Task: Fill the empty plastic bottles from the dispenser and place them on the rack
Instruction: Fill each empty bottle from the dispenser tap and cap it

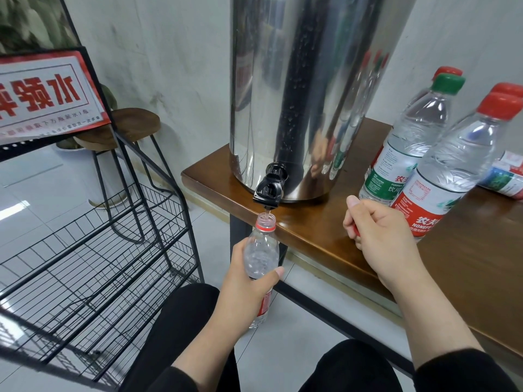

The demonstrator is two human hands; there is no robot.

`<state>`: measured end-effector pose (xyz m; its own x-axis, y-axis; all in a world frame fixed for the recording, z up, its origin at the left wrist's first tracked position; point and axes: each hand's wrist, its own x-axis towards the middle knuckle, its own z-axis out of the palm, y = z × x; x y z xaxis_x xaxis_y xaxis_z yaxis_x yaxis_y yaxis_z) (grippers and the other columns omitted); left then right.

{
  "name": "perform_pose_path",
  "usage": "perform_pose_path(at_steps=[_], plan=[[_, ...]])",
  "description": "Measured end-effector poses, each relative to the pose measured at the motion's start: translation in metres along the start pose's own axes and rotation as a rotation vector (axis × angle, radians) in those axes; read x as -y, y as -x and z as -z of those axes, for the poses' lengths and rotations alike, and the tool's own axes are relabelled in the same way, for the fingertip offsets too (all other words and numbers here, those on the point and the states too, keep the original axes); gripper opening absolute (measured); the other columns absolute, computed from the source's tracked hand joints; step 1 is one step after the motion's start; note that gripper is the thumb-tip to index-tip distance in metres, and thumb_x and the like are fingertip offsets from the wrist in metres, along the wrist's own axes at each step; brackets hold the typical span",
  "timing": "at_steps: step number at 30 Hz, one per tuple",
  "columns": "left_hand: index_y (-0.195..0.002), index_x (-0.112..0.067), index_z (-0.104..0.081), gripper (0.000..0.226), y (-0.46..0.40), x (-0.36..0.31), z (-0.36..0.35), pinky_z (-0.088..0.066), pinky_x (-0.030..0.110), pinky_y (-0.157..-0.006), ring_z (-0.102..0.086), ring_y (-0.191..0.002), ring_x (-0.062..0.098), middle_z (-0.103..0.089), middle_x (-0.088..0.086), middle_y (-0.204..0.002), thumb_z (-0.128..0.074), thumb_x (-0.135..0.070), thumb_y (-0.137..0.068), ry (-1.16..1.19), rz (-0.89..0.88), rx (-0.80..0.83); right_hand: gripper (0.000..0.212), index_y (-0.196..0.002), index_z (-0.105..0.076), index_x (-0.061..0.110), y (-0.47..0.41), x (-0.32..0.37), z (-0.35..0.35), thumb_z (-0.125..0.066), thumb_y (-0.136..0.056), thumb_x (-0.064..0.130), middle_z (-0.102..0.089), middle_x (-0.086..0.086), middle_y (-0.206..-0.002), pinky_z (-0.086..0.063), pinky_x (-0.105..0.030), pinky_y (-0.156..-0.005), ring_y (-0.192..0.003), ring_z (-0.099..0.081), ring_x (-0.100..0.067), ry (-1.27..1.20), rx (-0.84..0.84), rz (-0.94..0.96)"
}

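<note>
A tall, shiny steel dispenser [305, 89] stands on a brown wooden table [467, 264], close to the table's front-left corner, and serves as the landmark here. To the left of the dispenser, on the pale tiled floor, is a black wire rack [93, 267] with slanted shelves; a red and white sign [48, 91] with mirrored lettering is fixed at its top. Behind the rack, still left of the dispenser, stands a round wooden stool [133, 123] on thin black legs.

To the right of the dispenser, on the table, stand capped plastic bottles: a green-capped bottle [410, 137], a red-capped bottle [452, 165] nearer the camera, and another red cap just behind the green one. A further bottle [506, 176] lies on its side, farther right.

At the dispenser's base a black tap [268, 190] juts past the table edge. Directly below the tap, an uncapped plastic bottle [261, 250] is held upright, its open neck just under the spout, where a thin stream of water seems to run in. The left hand [249, 287] grips this bottle around its middle, fingers and thumb wrapped round it.

The right hand [376, 233] hovers over the table edge, right of the tap, fingers curled round a small red object [355, 230], apparently the bottle's cap
</note>
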<state>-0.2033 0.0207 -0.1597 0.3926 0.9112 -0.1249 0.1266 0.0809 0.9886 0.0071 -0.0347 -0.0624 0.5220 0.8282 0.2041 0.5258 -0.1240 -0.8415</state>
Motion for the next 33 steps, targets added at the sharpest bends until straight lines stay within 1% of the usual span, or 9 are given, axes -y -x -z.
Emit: perform_pose_path(at_steps=[2,11,14,17,22,26,29,31,33], plan=[[-0.136,-0.044,-0.039,0.063,0.0002,0.0003,0.0000,-0.049,0.009,-0.071,-0.060,-0.110,0.002,-0.058,-0.021,-0.122,-0.078,-0.033,-0.089,0.000,0.001,0.002,0.049,-0.070,-0.061,0.014,0.0002,0.0007,-0.0001,-0.046,-0.105,0.044,-0.060,-0.005,-0.063,-0.047,-0.039,-0.065,-0.058,-0.053,-0.008,0.009,0.000,0.002],[-0.137,-0.045,-0.039,0.063,-0.0001,0.0000,-0.0003,-0.047,0.013,-0.078,-0.059,-0.112,0.000,-0.058,-0.022,-0.123,-0.078,-0.033,-0.089,0.009,-0.001,-0.003,0.048,-0.070,-0.062,0.014,-0.0002,0.0000,-0.0003,-0.046,-0.104,0.044,-0.060,-0.005,-0.063,-0.047,-0.038,-0.064,-0.059,-0.053,-0.008,0.006,-0.001,0.000],[-0.136,-0.046,-0.037,0.063,0.0001,-0.0005,0.0000,-0.048,0.011,-0.073,-0.059,-0.111,0.000,-0.057,-0.023,-0.122,-0.078,-0.034,-0.089,-0.001,-0.005,0.002,0.048,-0.069,-0.062,0.015,0.0001,0.0000,-0.0003,-0.046,-0.104,0.044,-0.060,-0.005,-0.063,-0.047,-0.039,-0.064,-0.059,-0.053,-0.009,0.004,0.000,-0.002],[-0.138,-0.045,-0.038,0.065,-0.0004,-0.0003,-0.0003,-0.049,0.011,-0.073,-0.059,-0.113,0.002,-0.057,-0.022,-0.124,-0.078,-0.035,-0.088,0.003,-0.007,0.003,0.048,-0.069,-0.062,0.015,0.0001,0.0003,-0.0004,-0.046,-0.104,0.044,-0.060,-0.006,-0.063,-0.047,-0.039,-0.064,-0.059,-0.053,-0.009,0.008,0.001,-0.004],[-0.135,-0.046,-0.039,0.062,0.0002,-0.0011,-0.0002,-0.050,0.006,-0.069,-0.060,-0.108,-0.003,-0.058,-0.024,-0.120,-0.078,-0.033,-0.088,0.009,-0.008,0.001,0.048,-0.070,-0.062,0.014,-0.0002,-0.0001,0.0000,-0.047,-0.104,0.043,-0.060,-0.005,-0.063,-0.047,-0.037,-0.064,-0.059,-0.053,-0.008,0.008,-0.002,-0.001],[-0.134,-0.045,-0.040,0.060,0.0010,-0.0018,-0.0005,-0.050,0.005,-0.070,-0.060,-0.110,0.001,-0.058,-0.022,-0.120,-0.078,-0.031,-0.089,0.015,-0.014,-0.002,0.049,-0.071,-0.062,0.012,-0.0003,0.0005,-0.0003,-0.046,-0.104,0.044,-0.060,-0.006,-0.064,-0.047,-0.036,-0.064,-0.058,-0.053,-0.007,0.014,0.000,-0.001],[-0.135,-0.045,-0.039,0.062,0.0011,-0.0022,-0.0003,-0.051,0.007,-0.069,-0.060,-0.111,0.003,-0.057,-0.023,-0.121,-0.078,-0.032,-0.089,0.008,-0.013,0.000,0.049,-0.072,-0.062,0.011,0.0004,0.0014,-0.0001,-0.046,-0.104,0.043,-0.060,-0.007,-0.064,-0.047,-0.036,-0.064,-0.058,-0.052,-0.007,0.015,0.000,-0.001],[-0.134,-0.047,-0.038,0.062,0.0008,-0.0023,-0.0001,-0.050,0.009,-0.069,-0.059,-0.111,0.001,-0.057,-0.023,-0.121,-0.078,-0.033,-0.089,0.004,-0.011,0.000,0.049,-0.072,-0.062,0.011,0.0008,0.0017,-0.0002,-0.046,-0.104,0.044,-0.060,-0.007,-0.065,-0.047,-0.037,-0.064,-0.058,-0.052,-0.007,0.016,0.001,0.000],[-0.133,-0.048,-0.038,0.062,0.0010,-0.0026,0.0000,-0.049,0.006,-0.068,-0.059,-0.109,-0.003,-0.056,-0.025,-0.120,-0.078,-0.032,-0.089,-0.001,-0.015,0.001,0.049,-0.072,-0.062,0.012,0.0005,0.0016,-0.0004,-0.045,-0.104,0.044,-0.060,-0.007,-0.065,-0.047,-0.037,-0.064,-0.058,-0.053,-0.007,0.015,0.002,-0.001]])
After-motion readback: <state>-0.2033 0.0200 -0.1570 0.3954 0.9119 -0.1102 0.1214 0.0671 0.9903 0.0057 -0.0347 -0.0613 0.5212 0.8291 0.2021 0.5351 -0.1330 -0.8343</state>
